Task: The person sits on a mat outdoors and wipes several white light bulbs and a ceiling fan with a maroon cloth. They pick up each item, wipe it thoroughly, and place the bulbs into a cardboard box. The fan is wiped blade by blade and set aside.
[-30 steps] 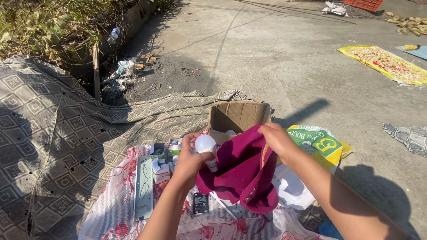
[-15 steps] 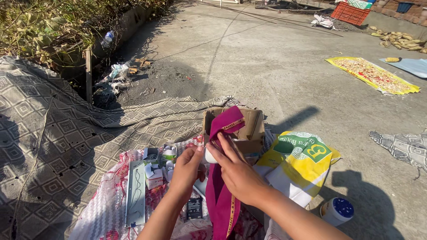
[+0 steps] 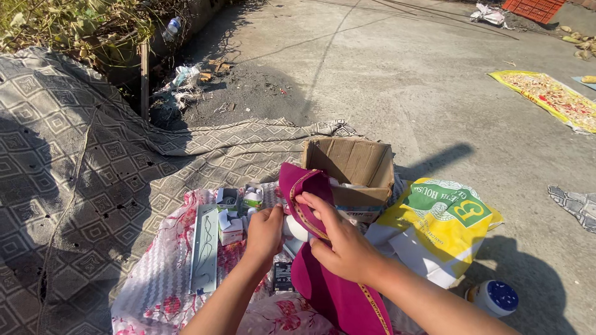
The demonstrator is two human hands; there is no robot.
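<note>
My right hand (image 3: 338, 239) presses a magenta cloth with a gold-trimmed edge (image 3: 323, 285) against a round white object (image 3: 295, 228), which is mostly hidden. My left hand (image 3: 264, 232) grips that white object from the left, its fingers curled around it. Both hands meet just in front of an open cardboard box (image 3: 354, 164). The cloth runs from the box's front edge down toward me across a floral sheet (image 3: 155, 291).
Small white boxes (image 3: 231, 229), a long flat card (image 3: 205, 248) and a small dark packet (image 3: 282, 276) lie on the sheet. A yellow-green sack (image 3: 434, 229) and a white jar with a blue lid (image 3: 495, 298) are on the right. A grey patterned mat (image 3: 74, 161) covers the left; concrete beyond.
The cloth was held spread open in the air a second ago; now it is drawn down over the white object, with both hands lower and closer together.
</note>
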